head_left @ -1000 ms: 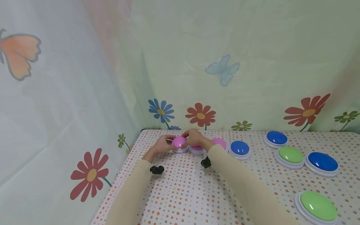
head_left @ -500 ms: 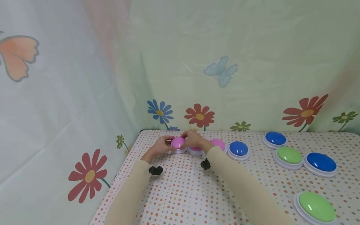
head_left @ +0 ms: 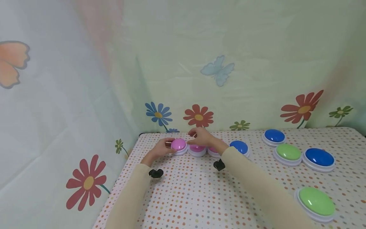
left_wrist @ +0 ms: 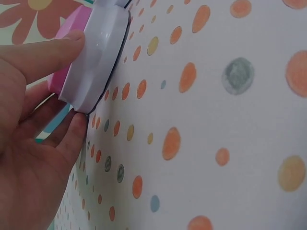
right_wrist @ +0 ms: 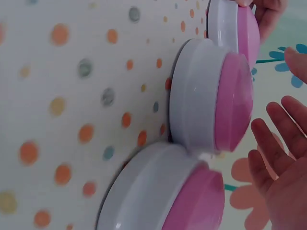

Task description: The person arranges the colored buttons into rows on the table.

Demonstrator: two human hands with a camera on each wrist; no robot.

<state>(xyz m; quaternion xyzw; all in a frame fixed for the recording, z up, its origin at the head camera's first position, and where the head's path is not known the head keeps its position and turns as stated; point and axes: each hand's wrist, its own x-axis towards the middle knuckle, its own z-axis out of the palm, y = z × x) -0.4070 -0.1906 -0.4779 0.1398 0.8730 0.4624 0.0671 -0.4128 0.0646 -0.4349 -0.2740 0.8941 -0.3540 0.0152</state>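
Three pink buttons (right_wrist: pixel 235 103) with white bases (right_wrist: pixel 194 96) are sitting in a row on the dotted bench (right_wrist: pixel 108 62). The right grip (right_wrist: pixel 290 179) is hovering near the middle one, fingers (right_wrist: pixel 284 127) loosely spread; the left grip (right_wrist: pixel 268 13) is holding the farthest. Flowers (right_wrist: pixel 243 198) are showing behind.

This looks like a screened-off booth — home, lab or studio cannot be told, as the room beyond is hidden. A pale back sheet (head_left: pixel 171 38) hangs behind the bench (head_left: pixel 183 200), and a side sheet (head_left: pixel 51 127) meets it in a corner. Their prints suit a child's playroom: red flowers (head_left: pixel 198 117), a blue flower (head_left: pixel 158 114), a pale butterfly (head_left: pixel 218 70), an orange butterfly (head_left: pixel 12 57). The bench is polka-dotted — and bright domed buttons (head_left: pixel 317 201) stand on it.
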